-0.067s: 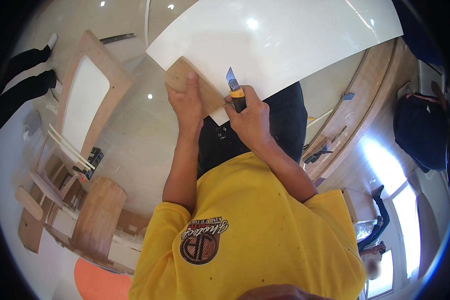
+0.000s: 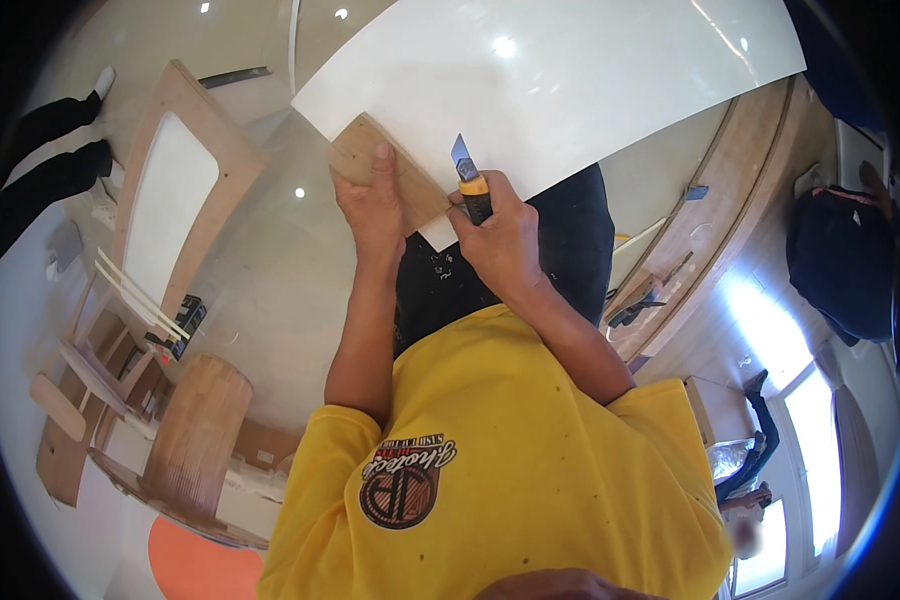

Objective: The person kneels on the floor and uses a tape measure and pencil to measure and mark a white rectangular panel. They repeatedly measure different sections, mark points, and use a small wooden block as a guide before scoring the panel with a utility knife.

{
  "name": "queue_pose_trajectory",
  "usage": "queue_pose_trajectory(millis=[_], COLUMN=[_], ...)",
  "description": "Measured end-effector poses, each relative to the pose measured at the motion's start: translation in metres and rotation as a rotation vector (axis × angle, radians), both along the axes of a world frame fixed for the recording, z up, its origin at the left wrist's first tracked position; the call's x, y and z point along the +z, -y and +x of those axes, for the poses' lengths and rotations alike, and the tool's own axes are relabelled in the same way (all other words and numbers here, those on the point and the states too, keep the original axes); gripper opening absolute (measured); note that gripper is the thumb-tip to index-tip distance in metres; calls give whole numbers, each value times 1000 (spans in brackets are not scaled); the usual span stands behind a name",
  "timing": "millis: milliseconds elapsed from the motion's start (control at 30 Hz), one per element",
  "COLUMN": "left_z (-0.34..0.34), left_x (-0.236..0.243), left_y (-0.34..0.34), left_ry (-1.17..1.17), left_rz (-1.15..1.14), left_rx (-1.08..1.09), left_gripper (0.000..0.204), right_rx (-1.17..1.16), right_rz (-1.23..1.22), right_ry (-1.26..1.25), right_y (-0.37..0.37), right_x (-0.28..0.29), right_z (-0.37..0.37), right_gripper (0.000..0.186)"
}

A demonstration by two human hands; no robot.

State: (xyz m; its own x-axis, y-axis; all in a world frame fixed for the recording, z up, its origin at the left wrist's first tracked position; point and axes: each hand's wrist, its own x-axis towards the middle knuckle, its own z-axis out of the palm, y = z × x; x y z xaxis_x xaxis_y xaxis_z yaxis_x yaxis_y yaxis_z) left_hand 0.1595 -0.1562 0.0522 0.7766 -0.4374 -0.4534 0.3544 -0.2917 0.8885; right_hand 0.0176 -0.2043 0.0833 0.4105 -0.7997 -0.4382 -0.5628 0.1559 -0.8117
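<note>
My left hand [image 2: 375, 205] grips a flat wooden block [image 2: 425, 195] by its left side, with the thumb on top. The block rests over the near left corner of a large white sheet [image 2: 570, 100]. In my right hand [image 2: 502, 235] is a utility knife [image 2: 475, 195] with a black and yellow handle. Its bare blade points up and away from me, above the sheet. The right fingers sit at the block's right corner. What the left fingers do beneath the block is hidden.
A wooden frame with a white panel [image 2: 170, 200] lies at left, near another person's legs [image 2: 55, 170]. Curved wooden pieces [image 2: 710, 200] stretch along the right, with a hand tool [image 2: 640, 305] on them. A slatted wooden piece [image 2: 198, 430] is at lower left; a person [image 2: 750, 490] is at lower right.
</note>
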Motion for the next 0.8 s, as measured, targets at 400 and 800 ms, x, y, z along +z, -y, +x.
queue_pose_trajectory(millis=[400,800], left_z=[6,8], left_x=[-8,-3], left_y=[5,1], left_ry=[97,-77], left_rz=[19,-20], left_rx=[-41,14], left_gripper=[60,60], right_rx=[-62,-41], right_rz=[145,179], right_ry=[34,90], right_y=[13,17], right_x=[-1,3], right_z=[-6,-9], right_gripper=[29,26])
